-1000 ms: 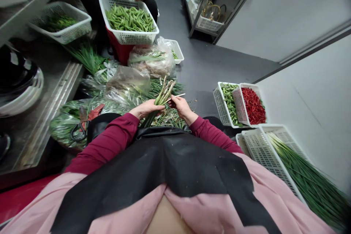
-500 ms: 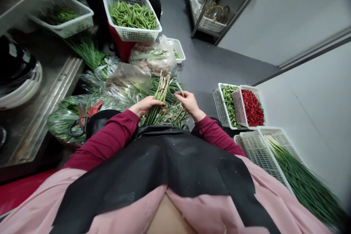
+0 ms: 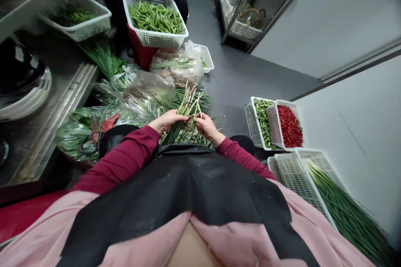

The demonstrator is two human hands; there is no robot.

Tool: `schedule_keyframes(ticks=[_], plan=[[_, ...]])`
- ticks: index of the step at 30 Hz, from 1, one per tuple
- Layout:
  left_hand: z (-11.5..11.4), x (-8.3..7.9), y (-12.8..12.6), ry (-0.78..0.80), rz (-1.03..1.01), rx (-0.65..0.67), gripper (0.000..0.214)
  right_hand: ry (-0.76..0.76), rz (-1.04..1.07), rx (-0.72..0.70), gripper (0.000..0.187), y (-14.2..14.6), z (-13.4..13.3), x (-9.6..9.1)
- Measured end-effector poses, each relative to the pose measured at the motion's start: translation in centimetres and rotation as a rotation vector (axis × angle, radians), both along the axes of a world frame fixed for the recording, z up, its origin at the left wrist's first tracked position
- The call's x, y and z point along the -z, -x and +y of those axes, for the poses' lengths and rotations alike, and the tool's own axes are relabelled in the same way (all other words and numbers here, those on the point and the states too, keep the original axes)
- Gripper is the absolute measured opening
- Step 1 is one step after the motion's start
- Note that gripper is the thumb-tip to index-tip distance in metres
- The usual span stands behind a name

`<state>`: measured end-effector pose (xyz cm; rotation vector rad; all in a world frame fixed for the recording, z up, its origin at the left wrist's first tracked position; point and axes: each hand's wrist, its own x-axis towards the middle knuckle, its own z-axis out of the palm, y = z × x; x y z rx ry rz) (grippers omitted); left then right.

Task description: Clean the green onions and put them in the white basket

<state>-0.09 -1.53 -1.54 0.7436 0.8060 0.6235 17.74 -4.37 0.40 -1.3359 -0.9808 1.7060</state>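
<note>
Loose greens [image 3: 204, 137] heaped below; bunch of green stalks [image 3: 187, 103] above them, clamped in left hand [image 3: 167, 120]. Right hand [image 3: 206, 127] just beside, pinching a pale stalk [image 3: 199, 110]: could snap if tugged hard, while bunch may splay if left grip slackens.

The grey floor [image 3: 232, 77] carries white baskets [image 3: 251, 123] and clear plastic bags [image 3: 147, 87].

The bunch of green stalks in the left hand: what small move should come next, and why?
Probably the right hand should ease the pale-ended stalk at its fingertips sideways from the bunch: the left hand grips the bunch, while this stalk stands apart at its right edge, within the right hand's pinch.
</note>
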Motion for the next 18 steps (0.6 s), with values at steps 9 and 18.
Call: schedule_keyframes(ticks=[9, 18], plan=[[-0.3, -0.1, -1.1, -0.011, 0.009, -0.140, 0.026, -0.020, 0.171, -0.002, 0.027, 0.2, -0.4, 0.0], [1.5, -0.7, 1.3, -0.134, 0.096, -0.540, 0.017, -0.296, -0.152, 0.420, 0.023, -5.2, 1.9, -0.9]])
